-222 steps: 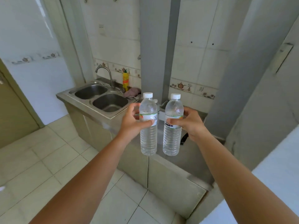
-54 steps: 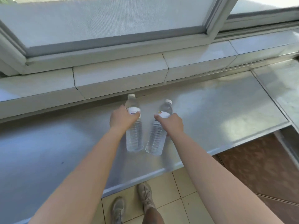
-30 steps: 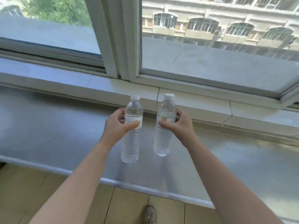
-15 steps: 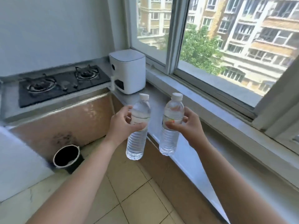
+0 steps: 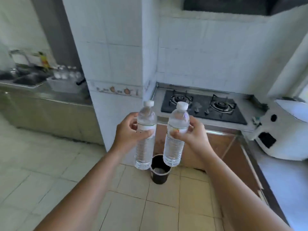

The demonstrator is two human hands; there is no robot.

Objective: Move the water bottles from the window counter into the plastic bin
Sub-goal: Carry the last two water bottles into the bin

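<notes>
My left hand [image 5: 128, 132] grips a clear water bottle [image 5: 144, 147] with a white cap around its label. My right hand [image 5: 191, 135] grips a second clear water bottle [image 5: 175, 147] the same way. Both bottles are upright in the air, side by side, above the floor. At the far left, a pale plastic bin [image 5: 64, 85] stands on the steel counter beside the sink, with several bottles [image 5: 65, 74] standing in it.
A white tiled pillar [image 5: 113, 64] stands between me and the bin's counter. A black gas hob [image 5: 203, 105] lies straight ahead. A dark round bucket [image 5: 160, 170] sits on the floor below the bottles. A white appliance [image 5: 283, 130] stands on the counter at right. The sink [image 5: 21, 79] is far left.
I have turned left, away from the window, carrying both bottles. The hob now lies ahead, and the sink counter with the bin has come into view at the left.
</notes>
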